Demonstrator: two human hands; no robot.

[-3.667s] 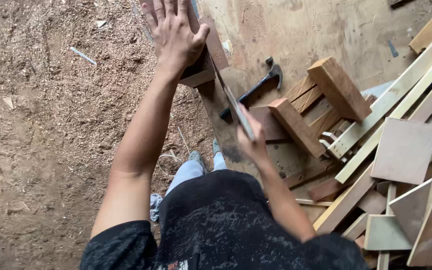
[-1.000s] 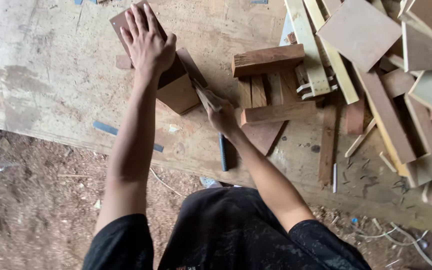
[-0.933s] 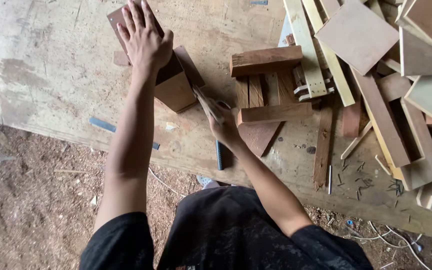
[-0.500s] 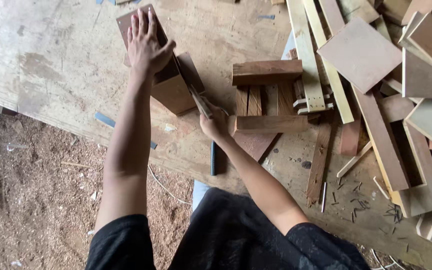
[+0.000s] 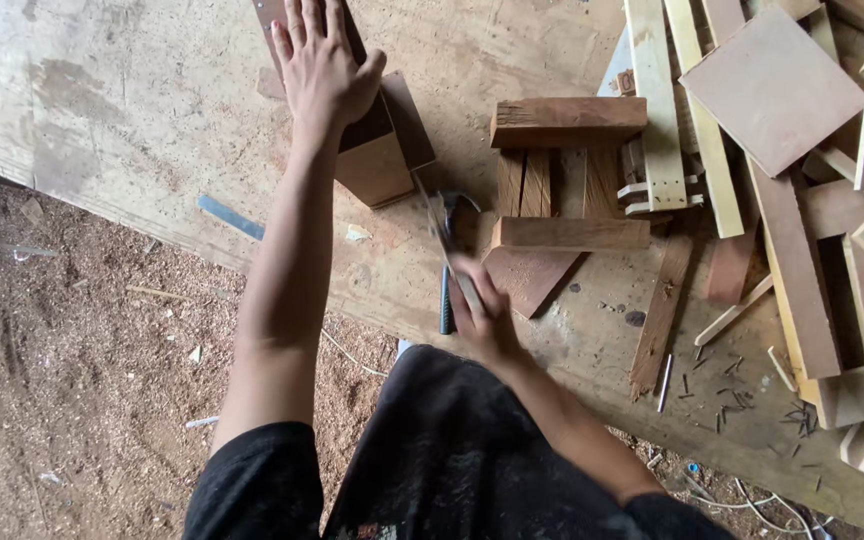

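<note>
Wooden box [image 5: 377,150] lay on the counter [image 5: 102,110], your left hand [image 5: 322,70] flat on it, fingers spread; your right hand [image 5: 482,310], clenched on a saw [image 5: 447,245], had drawn back from the box.

The table [image 5: 132,120] is raw plywood, matt, stained and scuffed. The box [image 5: 382,160] under the left hand [image 5: 322,70] is bare, unfinished wood, as are the boards [image 5: 772,90] and slats near the right edge. The hammer [image 5: 449,250] has a dark metal head. Small metal nails [image 5: 742,400] lie dull on the wood. The floor [image 5: 62,380] is rough sawdust.
</note>
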